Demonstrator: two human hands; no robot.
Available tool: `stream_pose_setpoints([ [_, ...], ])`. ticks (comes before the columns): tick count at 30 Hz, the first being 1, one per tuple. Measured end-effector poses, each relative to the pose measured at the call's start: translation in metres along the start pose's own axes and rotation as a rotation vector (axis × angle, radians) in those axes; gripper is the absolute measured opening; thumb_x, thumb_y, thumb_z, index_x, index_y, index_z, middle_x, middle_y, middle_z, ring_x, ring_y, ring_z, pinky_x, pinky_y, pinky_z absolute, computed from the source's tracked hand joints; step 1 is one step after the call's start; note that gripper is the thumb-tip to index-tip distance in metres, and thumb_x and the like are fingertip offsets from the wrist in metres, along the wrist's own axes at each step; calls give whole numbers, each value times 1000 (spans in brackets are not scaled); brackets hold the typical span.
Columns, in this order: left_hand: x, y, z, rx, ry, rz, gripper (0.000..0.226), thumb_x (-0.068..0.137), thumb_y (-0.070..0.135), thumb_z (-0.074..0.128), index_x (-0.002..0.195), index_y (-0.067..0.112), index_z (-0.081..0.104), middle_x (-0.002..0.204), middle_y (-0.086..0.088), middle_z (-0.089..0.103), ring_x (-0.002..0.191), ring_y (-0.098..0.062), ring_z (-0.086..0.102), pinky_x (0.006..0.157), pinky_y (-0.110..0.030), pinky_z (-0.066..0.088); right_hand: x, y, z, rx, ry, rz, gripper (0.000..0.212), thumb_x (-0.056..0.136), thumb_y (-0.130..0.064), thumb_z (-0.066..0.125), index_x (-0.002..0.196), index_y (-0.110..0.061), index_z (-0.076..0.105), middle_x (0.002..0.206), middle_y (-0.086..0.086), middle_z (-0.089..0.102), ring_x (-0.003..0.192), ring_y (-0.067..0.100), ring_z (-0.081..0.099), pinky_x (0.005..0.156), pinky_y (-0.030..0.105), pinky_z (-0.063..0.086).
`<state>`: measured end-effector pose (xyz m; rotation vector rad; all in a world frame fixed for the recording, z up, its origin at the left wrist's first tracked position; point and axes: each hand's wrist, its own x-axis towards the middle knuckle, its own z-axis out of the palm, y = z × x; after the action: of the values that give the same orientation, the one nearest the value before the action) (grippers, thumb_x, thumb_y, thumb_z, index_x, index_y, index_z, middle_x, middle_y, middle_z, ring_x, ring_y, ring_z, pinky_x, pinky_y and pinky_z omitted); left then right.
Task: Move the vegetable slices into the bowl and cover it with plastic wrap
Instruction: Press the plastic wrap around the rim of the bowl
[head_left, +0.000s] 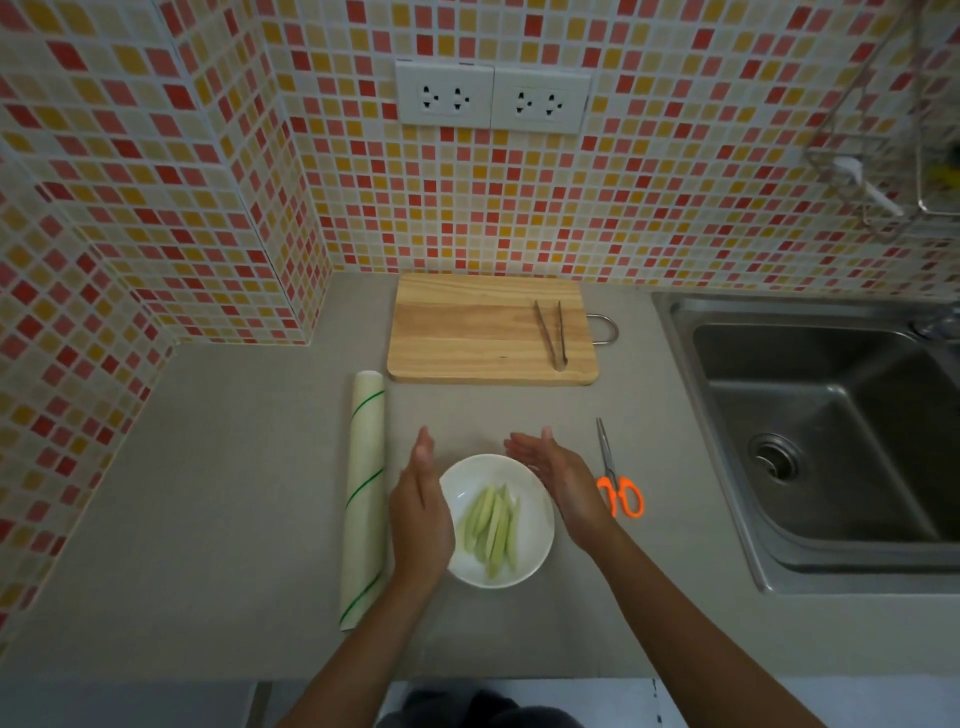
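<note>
1. So, the slices (493, 525) already lie in the white bowl (530, 564), which sits near the front edge of the bench (208, 519). The first half of the job looks done, and the cutting board (467, 332) at the back edge carries only the tongs (551, 332).

2. Both hands flank the bowl with flat, open palms facing each other. The left hand (422, 512) overlaps the bowl's left rim; the right hand (558, 475) hovers at its far right rim. Neither grips anything, and whether they touch the rim I cannot tell.

3. No film shows over the bowl that I can make out, so covering seems to be the step in hand.

4. The roll of wrap (365, 499) lies just beside the left hand, lengthwise toward the front edge. The next move, I'd judge, calls for picking it up, finding the loose end and drawing a sheet wide enough to span the rim.

5. The scissors (615, 475) rest just right of the right hand, handy for the cut.

6. Nothing blocks either reach. The sink (831, 441) fills the bench's right end, well clear. Film clinging to itself is the likely nuisance.
</note>
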<state>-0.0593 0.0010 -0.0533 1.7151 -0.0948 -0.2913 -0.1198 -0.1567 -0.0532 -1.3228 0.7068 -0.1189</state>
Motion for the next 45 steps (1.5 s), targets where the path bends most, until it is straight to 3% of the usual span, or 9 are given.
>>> stream_pose_setpoints([
  [7, -14, -14, 7, 92, 16, 36, 42, 103, 25, 28, 136, 17, 53, 128, 15, 54, 122, -6, 51, 101, -17, 36, -1, 9, 9, -24, -116, 66, 50, 98, -47, 36, 111, -14, 70, 112, 11, 72, 106, 23, 67, 89, 32, 52],
  [13, 8, -15, -4, 160, -132, 69, 43, 103, 30, 27, 133, 22, 58, 121, 13, 62, 111, -1, 56, 83, 8, 32, 4, 13, 10, -28, -161, 119, 61, 96, -55, 31, 113, -10, 69, 114, 20, 69, 109, 32, 64, 99, 45, 47],
  [18, 36, -9, -7, 179, -397, 78, 46, 103, 37, 24, 134, 26, 55, 123, 15, 63, 127, -2, 51, 94, 3, 31, 7, 7, 12, -96, -164, 112, 69, 94, -60, 32, 106, -3, 69, 108, 24, 68, 105, 35, 64, 94, 44, 48],
  [22, 46, -3, -8, 261, -347, 102, 46, 102, 36, 26, 140, 24, 49, 153, -1, 40, 147, -16, 24, 122, -34, 19, 8, 12, 9, -62, -76, 79, 61, 97, -56, 30, 103, -13, 73, 106, 13, 73, 102, 27, 68, 89, 37, 51],
  [26, 24, -3, -13, -6, 4, 16, 45, 102, 35, 31, 132, 15, 58, 136, -1, 59, 129, -7, 49, 101, -1, 32, 8, 17, 3, 44, 93, 70, 55, 97, -52, 32, 91, -18, 75, 108, 14, 73, 97, 19, 69, 88, 33, 51],
  [30, -3, -14, -2, 5, 10, -73, 44, 104, 27, 29, 124, 10, 63, 126, -7, 66, 119, -20, 59, 106, -35, 44, 6, 17, 7, -54, -8, 124, 72, 96, -58, 31, 105, 2, 69, 106, 25, 70, 104, 37, 66, 97, 48, 47],
  [35, 3, -21, -1, 58, -1, -18, 38, 103, 23, 34, 110, 11, 70, 106, 0, 71, 105, -21, 65, 87, -22, 47, 10, 0, 10, -95, -69, 141, 62, 96, -55, 35, 98, 0, 64, 94, 21, 62, 93, 32, 60, 89, 43, 46],
  [40, 19, -28, -3, 116, -100, -6, 48, 99, 40, 33, 109, 16, 73, 107, -2, 74, 105, -20, 66, 97, -41, 51, 8, 10, 3, -11, -94, 174, 46, 98, -46, 39, 91, -13, 70, 88, 9, 70, 88, 24, 66, 82, 36, 49],
  [45, 37, -29, -4, 125, -216, 32, 44, 102, 36, 34, 104, 20, 75, 102, 2, 75, 99, -16, 68, 94, -39, 53, 11, 14, 1, 44, -72, 170, 40, 97, -41, 45, 97, -12, 72, 95, 10, 72, 94, 26, 66, 90, 41, 48],
])
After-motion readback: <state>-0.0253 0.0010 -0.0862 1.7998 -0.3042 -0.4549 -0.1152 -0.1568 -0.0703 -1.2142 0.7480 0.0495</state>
